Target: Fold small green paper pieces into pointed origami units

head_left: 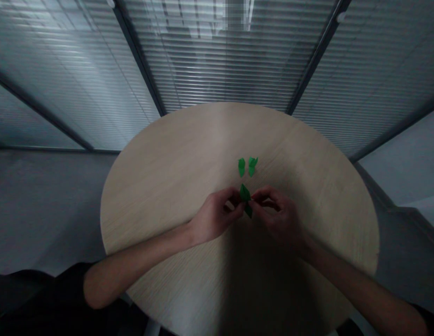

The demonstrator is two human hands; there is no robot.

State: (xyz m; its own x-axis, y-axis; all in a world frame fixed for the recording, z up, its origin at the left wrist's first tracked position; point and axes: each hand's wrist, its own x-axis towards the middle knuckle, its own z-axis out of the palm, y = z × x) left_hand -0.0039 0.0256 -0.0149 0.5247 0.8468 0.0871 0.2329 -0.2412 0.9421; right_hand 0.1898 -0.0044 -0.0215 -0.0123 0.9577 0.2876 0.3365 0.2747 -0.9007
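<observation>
My left hand (217, 214) and my right hand (278, 217) meet over the middle of a round wooden table (168, 186). Both pinch a small folded green paper piece (245, 198) between fingertips, left hand on its left side, right hand on its right. Just beyond the hands, two more small folded green paper pieces (241, 166) (252, 165) lie side by side on the tabletop, apart from my fingers.
Glass walls with horizontal blinds (220, 60) and dark frames stand behind the table. Grey floor (45, 205) shows to the left, and more of it to the right. The table's near edge runs close to my body.
</observation>
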